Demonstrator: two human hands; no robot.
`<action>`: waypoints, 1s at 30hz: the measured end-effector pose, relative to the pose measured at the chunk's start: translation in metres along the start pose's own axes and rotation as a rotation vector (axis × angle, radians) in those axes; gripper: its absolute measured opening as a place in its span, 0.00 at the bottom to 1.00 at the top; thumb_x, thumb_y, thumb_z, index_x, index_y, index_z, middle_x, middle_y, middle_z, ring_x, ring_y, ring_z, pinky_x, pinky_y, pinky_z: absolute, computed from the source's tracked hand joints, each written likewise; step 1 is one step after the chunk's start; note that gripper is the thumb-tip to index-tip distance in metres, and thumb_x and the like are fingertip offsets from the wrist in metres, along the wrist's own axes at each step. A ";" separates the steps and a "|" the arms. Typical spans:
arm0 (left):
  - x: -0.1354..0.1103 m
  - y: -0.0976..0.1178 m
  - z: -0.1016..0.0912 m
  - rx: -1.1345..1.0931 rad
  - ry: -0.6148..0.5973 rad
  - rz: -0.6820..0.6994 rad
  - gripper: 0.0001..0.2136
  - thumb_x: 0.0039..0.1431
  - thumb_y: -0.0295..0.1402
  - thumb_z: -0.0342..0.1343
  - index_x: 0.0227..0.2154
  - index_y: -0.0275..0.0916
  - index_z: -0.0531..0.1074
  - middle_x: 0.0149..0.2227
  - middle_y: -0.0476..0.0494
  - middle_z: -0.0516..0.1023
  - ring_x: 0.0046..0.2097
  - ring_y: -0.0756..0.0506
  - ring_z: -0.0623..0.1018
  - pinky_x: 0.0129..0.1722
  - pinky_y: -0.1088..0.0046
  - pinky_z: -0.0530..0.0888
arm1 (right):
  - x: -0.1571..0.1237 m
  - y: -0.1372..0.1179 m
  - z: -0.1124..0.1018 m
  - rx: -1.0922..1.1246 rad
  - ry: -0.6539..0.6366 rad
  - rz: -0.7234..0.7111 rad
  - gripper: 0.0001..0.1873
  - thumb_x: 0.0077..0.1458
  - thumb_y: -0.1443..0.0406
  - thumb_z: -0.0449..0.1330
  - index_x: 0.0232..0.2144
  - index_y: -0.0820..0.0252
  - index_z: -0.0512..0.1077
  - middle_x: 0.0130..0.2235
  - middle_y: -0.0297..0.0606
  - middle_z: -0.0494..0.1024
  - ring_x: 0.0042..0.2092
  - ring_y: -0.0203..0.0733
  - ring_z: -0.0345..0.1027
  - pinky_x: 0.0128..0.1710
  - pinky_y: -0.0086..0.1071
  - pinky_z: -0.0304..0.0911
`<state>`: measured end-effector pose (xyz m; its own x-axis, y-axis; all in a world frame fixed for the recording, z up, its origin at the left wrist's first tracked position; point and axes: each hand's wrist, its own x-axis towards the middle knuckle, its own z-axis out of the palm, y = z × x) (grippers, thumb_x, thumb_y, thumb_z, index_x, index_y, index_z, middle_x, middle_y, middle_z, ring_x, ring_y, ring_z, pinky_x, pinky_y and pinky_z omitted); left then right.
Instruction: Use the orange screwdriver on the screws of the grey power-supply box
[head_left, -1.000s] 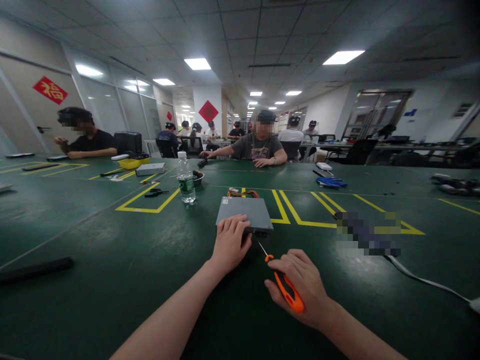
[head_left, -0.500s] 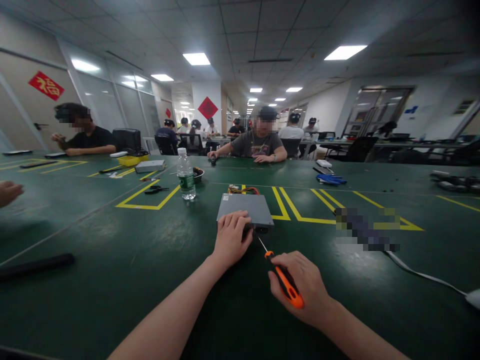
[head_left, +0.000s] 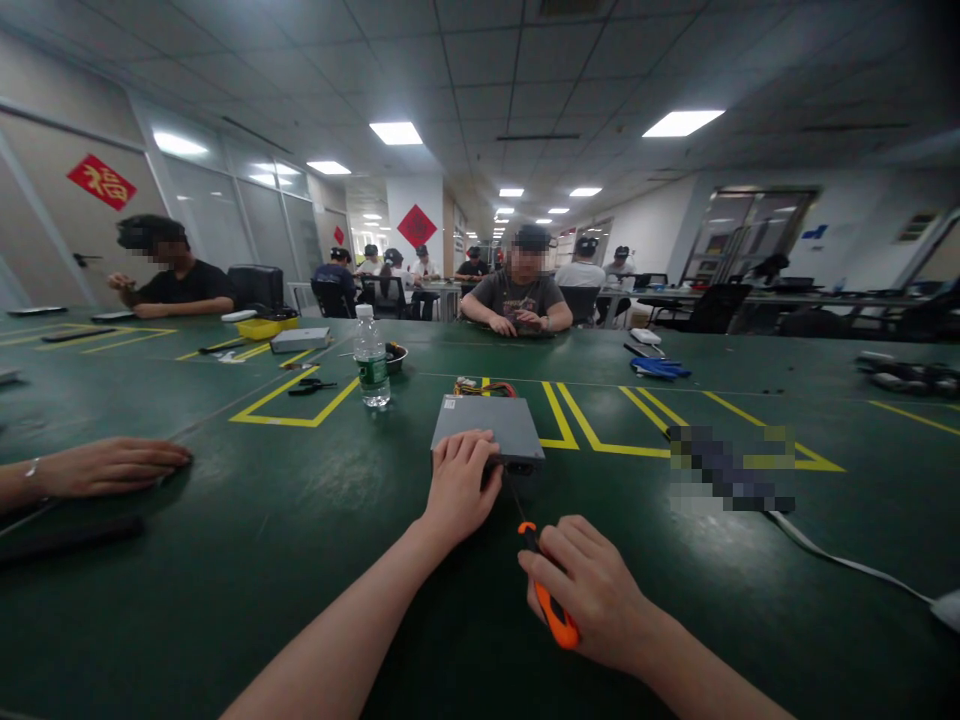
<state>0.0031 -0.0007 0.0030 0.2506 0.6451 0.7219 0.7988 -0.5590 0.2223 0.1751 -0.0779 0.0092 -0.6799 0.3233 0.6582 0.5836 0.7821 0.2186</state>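
Note:
A grey computer power supply [head_left: 504,422] lies on the green table, its coloured cables bunched at the far side. My left hand [head_left: 461,480] grips its near left part, fingers across the top and thumb against the front face. In my right hand [head_left: 589,590] is an orange and black screwdriver [head_left: 559,618], held by the handle. Its thin shaft points up toward the front face of the power supply, below the socket. I cannot tell whether the tip touches the casing.
A water bottle [head_left: 372,358] and a small bowl [head_left: 395,357] stand beyond the power supply. At left rests another person's hand [head_left: 120,467] near a black bar [head_left: 71,540]. Blue gloves [head_left: 658,368] and a blurred-out dark object [head_left: 727,468] lie right. A person [head_left: 517,290] sits opposite.
My right hand has shifted slightly left and down with the screwdriver. My left hand stays on the power supply. Another person's hand has come farther in at left; the person opposite has drawn their hands together.

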 end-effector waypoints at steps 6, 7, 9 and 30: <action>0.000 -0.002 0.001 0.007 -0.021 0.004 0.08 0.54 0.30 0.50 0.38 0.43 0.65 0.47 0.47 0.71 0.50 0.44 0.66 0.48 0.62 0.60 | -0.008 0.010 -0.016 0.031 0.165 0.021 0.07 0.46 0.73 0.55 0.32 0.62 0.66 0.24 0.33 0.66 0.25 0.33 0.57 0.25 0.31 0.55; 0.000 -0.002 0.002 0.005 -0.022 0.005 0.08 0.55 0.31 0.50 0.38 0.43 0.65 0.47 0.47 0.71 0.50 0.44 0.66 0.49 0.62 0.60 | -0.010 0.012 -0.019 0.025 0.189 0.037 0.08 0.46 0.73 0.56 0.33 0.62 0.66 0.24 0.34 0.67 0.25 0.33 0.57 0.25 0.30 0.55; 0.000 -0.003 0.002 0.003 -0.025 0.009 0.08 0.55 0.31 0.50 0.38 0.43 0.65 0.48 0.46 0.71 0.50 0.44 0.66 0.49 0.62 0.59 | -0.012 0.015 -0.023 0.011 0.223 0.072 0.09 0.45 0.73 0.57 0.33 0.63 0.65 0.25 0.35 0.68 0.25 0.33 0.58 0.24 0.30 0.55; 0.001 -0.004 0.001 0.012 -0.025 0.014 0.07 0.54 0.32 0.51 0.38 0.43 0.65 0.47 0.47 0.71 0.50 0.44 0.67 0.48 0.63 0.59 | -0.013 0.019 -0.018 -0.018 0.161 0.071 0.06 0.47 0.72 0.56 0.30 0.61 0.65 0.25 0.33 0.69 0.25 0.32 0.60 0.24 0.29 0.56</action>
<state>0.0008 0.0024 0.0024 0.2751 0.6501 0.7082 0.8014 -0.5620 0.2045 0.2029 -0.0766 0.0180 -0.5574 0.2865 0.7792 0.6363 0.7503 0.1793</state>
